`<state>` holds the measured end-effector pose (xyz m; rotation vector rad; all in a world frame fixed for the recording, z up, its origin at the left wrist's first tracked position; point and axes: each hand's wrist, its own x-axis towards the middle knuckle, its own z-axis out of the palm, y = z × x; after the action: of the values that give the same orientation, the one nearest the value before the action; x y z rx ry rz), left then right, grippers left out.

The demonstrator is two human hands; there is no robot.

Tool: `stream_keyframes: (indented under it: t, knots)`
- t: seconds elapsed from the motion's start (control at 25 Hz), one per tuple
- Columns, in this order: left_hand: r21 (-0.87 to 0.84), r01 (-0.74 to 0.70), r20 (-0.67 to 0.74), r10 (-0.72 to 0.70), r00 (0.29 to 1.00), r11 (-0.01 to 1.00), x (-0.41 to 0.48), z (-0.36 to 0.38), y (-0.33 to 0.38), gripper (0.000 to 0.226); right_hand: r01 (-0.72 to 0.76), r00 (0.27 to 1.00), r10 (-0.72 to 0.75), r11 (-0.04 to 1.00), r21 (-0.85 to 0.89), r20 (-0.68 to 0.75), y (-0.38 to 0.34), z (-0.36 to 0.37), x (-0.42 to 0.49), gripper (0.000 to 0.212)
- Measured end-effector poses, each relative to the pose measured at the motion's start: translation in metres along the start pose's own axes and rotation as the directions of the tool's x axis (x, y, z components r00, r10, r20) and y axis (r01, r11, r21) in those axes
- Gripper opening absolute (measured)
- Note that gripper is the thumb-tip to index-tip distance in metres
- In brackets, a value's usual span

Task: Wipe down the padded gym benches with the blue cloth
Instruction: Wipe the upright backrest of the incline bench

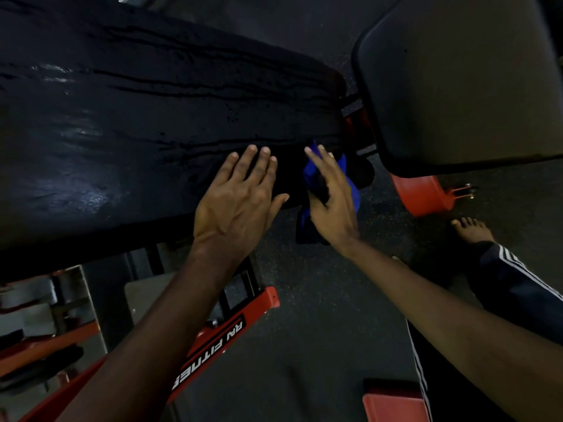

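Left hand [237, 202], flat and released, braces the wet bench pad [137, 117]. Right hand [332, 205] covers the blue cloth [309, 175] with extended fingers at the pad's end; whether it grips cannot be told. Risk: the cloth hangs below this hand, off the edge, and may slip to the floor.

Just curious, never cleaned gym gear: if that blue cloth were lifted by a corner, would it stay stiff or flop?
Probably floppy: the blue cloth bends over the edge of the bench pad and hangs in folds below the right hand. Likely damp, so somewhat heavier than dry, since the pad shows wet streaks.
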<state>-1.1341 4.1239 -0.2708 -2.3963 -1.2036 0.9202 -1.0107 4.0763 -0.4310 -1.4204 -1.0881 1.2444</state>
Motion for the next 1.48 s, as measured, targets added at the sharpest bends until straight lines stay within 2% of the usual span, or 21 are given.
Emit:
stream_keyframes:
  t: [0.04, 0.12, 0.2, 0.28, 0.4, 0.56, 0.72, 0.8, 0.92, 0.96, 1.16, 1.28, 1.4, 1.48]
  knots:
    - [0.003, 0.006, -0.002, -0.006, 1.000, 1.000, 0.001, 0.000, 0.001, 0.064, 0.005, 1.000, -0.005, 1.000, -0.016, 0.007, 0.010, -0.005, 0.006, 0.068]
    - [0.012, 0.009, -0.005, -0.009, 1.000, 1.000, 0.002, 0.000, 0.002, 0.066, -0.095, 0.995, 0.094, 0.995, -0.028, -0.039, 0.030, -0.016, 0.022, 0.074]
    - [0.029, 0.002, 0.010, -0.002, 1.000, 1.000, 0.003, 0.000, 0.003, 0.068, -0.239, 0.968, 0.237, 0.971, -0.016, -0.087, 0.041, -0.028, 0.037, 0.069]
    - [0.041, -0.003, -0.001, 0.003, 1.000, 0.999, 0.004, 0.002, 0.005, 0.068, -0.315, 0.944, 0.316, 0.949, 0.022, -0.100, 0.040, -0.033, 0.043, 0.059]
    - [0.056, 0.015, -0.043, -0.012, 0.999, 0.998, 0.005, 0.004, 0.007, 0.067, -0.235, 0.967, 0.236, 0.972, 0.013, -0.102, 0.016, -0.021, 0.030, 0.048]
    - [0.083, 0.020, -0.051, -0.016, 0.999, 0.996, 0.008, 0.008, 0.011, 0.067, -0.101, 0.994, 0.106, 0.989, -0.107, 0.039, 0.005, -0.007, 0.014, 0.058]
    - [0.057, 0.036, -0.086, -0.031, 0.996, 0.998, 0.009, 0.011, 0.014, 0.066, -0.004, 1.000, 0.002, 0.979, -0.206, -0.008, 0.039, -0.017, 0.033, 0.050]
    - [0.063, 0.037, -0.088, -0.032, 0.996, 0.997, 0.009, 0.013, 0.014, 0.067, -0.096, 0.995, 0.085, 0.975, -0.199, -0.061, 0.052, -0.021, 0.044, 0.047]
    - [0.073, 0.041, -0.104, -0.033, 0.994, 0.996, 0.011, 0.014, 0.015, 0.069, -0.327, 0.939, 0.313, 0.940, -0.094, -0.140, 0.052, -0.029, 0.057, 0.046]
    - [0.071, 0.044, -0.110, -0.036, 0.993, 0.997, 0.012, 0.014, 0.016, 0.069, -0.324, 0.941, 0.312, 0.942, -0.081, -0.133, 0.047, -0.030, 0.055, 0.045]
    - [0.044, 0.057, -0.120, -0.052, 0.991, 0.997, 0.011, 0.015, 0.017, 0.067, -0.117, 0.993, 0.113, 0.988, -0.097, -0.046, 0.038, -0.022, 0.020, 0.041]
    - [0.037, 0.061, -0.121, -0.056, 0.991, 0.997, 0.011, 0.014, 0.017, 0.067, -0.188, 0.979, 0.181, 0.978, -0.086, -0.089, 0.053, -0.025, 0.045, 0.040]
    - [0.038, 0.070, -0.130, -0.064, 0.989, 0.997, 0.012, 0.015, 0.018, 0.066, -0.349, 0.933, 0.343, 0.936, -0.051, -0.110, 0.066, -0.036, 0.074, 0.041]
    - [0.042, 0.074, -0.133, -0.068, 0.989, 0.996, 0.011, 0.016, 0.019, 0.066, -0.381, 0.921, 0.374, 0.923, -0.048, -0.113, 0.063, -0.041, 0.078, 0.046]
